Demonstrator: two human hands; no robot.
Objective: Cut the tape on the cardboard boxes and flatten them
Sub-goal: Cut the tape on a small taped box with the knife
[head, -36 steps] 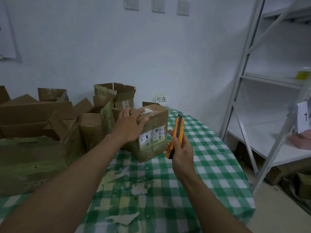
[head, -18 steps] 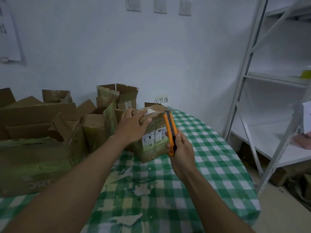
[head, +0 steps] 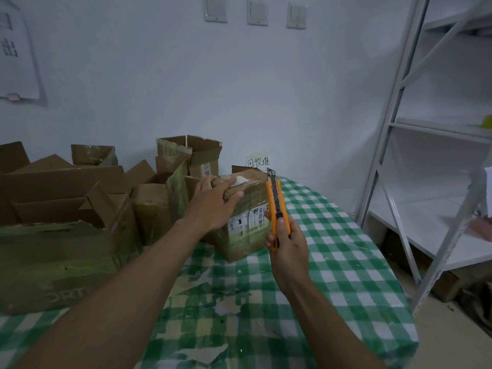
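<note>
A small taped cardboard box with white shipping labels stands on the green checked table. My left hand lies flat on the box's top left edge, gripping it. My right hand holds an orange utility knife upright beside the box's right corner. A short blade tip shows at the knife's top, level with the box's upper right corner.
Several opened cardboard boxes crowd the table's left side, one large one at the front left. A white metal shelf rack stands at the right. Torn patches mark the tablecloth near me. A small handwritten sign sits behind the box.
My right hand has brought the knife from the right of the box up against its right corner, and the blade tip now sticks out. My left hand stays on the box.
</note>
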